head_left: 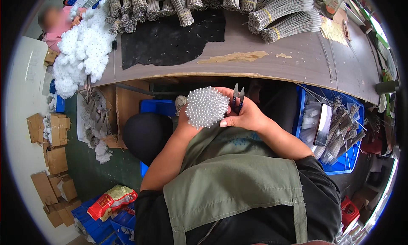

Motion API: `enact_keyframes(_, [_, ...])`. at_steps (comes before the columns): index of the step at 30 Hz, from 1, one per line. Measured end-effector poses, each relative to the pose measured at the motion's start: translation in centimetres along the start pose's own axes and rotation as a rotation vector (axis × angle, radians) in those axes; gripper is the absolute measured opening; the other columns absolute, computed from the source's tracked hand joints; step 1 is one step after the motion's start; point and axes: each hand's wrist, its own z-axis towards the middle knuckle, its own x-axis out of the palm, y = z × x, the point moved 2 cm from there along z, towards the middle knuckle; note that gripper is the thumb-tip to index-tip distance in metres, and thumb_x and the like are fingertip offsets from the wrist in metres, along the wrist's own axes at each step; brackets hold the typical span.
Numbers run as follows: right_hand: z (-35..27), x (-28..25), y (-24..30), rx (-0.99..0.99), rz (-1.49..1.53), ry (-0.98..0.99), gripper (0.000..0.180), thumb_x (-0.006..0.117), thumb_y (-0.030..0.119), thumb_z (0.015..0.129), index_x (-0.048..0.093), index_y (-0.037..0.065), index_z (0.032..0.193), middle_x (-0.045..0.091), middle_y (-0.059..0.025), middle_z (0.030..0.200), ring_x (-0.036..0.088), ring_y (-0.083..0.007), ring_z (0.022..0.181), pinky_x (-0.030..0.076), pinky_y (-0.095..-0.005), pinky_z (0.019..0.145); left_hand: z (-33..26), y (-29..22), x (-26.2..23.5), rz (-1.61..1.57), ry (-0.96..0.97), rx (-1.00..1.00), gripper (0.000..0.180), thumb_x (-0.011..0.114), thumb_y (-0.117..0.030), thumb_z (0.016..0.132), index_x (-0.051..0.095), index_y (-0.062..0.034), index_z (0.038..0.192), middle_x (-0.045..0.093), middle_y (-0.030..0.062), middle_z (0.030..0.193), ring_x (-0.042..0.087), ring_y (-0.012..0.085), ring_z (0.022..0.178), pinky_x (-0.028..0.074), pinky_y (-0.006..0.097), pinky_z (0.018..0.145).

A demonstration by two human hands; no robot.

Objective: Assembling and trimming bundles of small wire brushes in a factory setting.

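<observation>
My left hand [186,125] is closed around a round bundle of bead-tipped wires [207,107], held above my lap. Its domed top of small silvery-white beads faces up, and the stems below are hidden. My right hand [251,117] grips a small pair of scissors [238,95], whose two pointed blades stick up slightly apart between the fingers. The right thumb and fingers rest close against the bundle's right side. A green apron [238,181] covers my lap under both hands.
The table [165,73] carries several tied wire bundles [289,18], a black mat [170,39] and a white fluffy heap [83,52]. At right, a blue crate [340,170] holds wires and a phone [323,125]. A person [57,26] is at far left, beyond cardboard boxes [59,128].
</observation>
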Motion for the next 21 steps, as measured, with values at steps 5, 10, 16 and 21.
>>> enact_keyframes(5, [-1.3,-1.0,0.0,0.056,-0.111,-0.026,0.065,0.072,0.015,0.084,0.038,0.002,0.138,0.050,0.0016,0.090,0.046,-0.0073,0.084,0.042,-0.0242,0.077,-0.9,-1.7,0.4,-0.378,-0.010,-0.018,0.035,0.046,-0.004,0.094,0.048,0.0052,0.128,0.059,0.0176,0.122,0.061,0.0257,0.108,0.051,0.037,0.094])
enact_keyframes(10, [-3.8,-1.4,2.3,0.310,-0.292,-0.135,0.044,0.032,0.040,0.103,0.053,0.002,0.114,0.047,-0.0006,0.075,0.044,-0.0079,0.070,0.040,-0.0244,0.067,-1.3,-1.3,-0.3,-0.517,-0.154,0.096,0.037,0.062,-0.002,0.083,0.055,0.0031,0.119,0.062,0.0137,0.116,0.060,0.0240,0.108,0.048,0.036,0.094])
enact_keyframes(16, [-5.6,-0.5,4.5,0.477,-0.136,-0.014,0.045,0.039,0.040,0.102,0.062,0.001,0.101,0.040,0.0053,0.059,0.037,-0.0046,0.055,0.032,-0.0229,0.052,-1.3,-1.8,-0.9,-0.305,-0.308,0.224,0.033,0.063,-0.001,0.084,0.055,0.0034,0.115,0.063,0.0128,0.113,0.062,0.0204,0.101,0.051,0.034,0.089])
enact_keyframes(21, [-5.3,0.0,3.8,0.588,-0.002,-0.012,0.047,0.043,0.041,0.101,0.065,0.001,0.094,0.033,0.0093,0.053,0.027,-0.0021,0.047,0.023,-0.0223,0.044,-1.7,-3.3,0.0,-0.470,-0.220,0.202,0.031,0.052,-0.002,0.091,0.051,0.0057,0.121,0.060,0.0179,0.118,0.061,0.0253,0.107,0.052,0.041,0.094])
